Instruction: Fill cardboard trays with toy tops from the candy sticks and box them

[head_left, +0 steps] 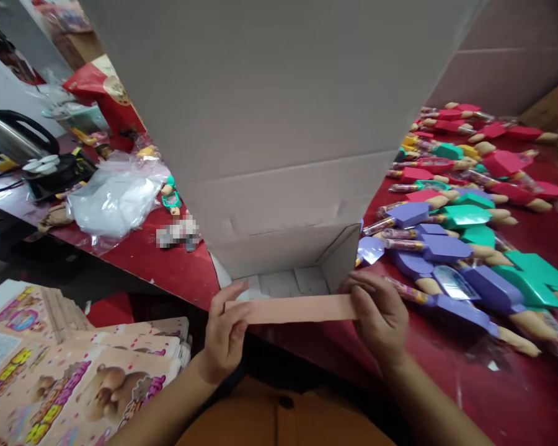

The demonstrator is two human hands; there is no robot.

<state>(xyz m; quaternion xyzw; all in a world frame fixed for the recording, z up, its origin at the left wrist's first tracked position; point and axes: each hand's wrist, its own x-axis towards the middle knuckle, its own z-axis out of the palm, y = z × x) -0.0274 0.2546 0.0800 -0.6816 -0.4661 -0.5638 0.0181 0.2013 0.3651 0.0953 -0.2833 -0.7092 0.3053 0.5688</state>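
A cardboard box (302, 310) stands open at the near edge of the red table, its peach outer side toward me. Its tall grey lid panel (283, 124) rises upright at the back, and part of the bare grey inside shows. My left hand (226, 331) is closed around the near left corner of the box, fingers over the rim. At the near right corner my right hand (377, 316) grips the same wall, its fingertips partly hidden inside.
Purple, green and red toy shovels (451, 244) with candy tubes cover the right of the table (428, 365). Flat printed bear cartons (88, 378) are stacked at lower left. Clear plastic bags (118, 192), a small green toy (170, 197) and a kettle (16, 139) are farther left.
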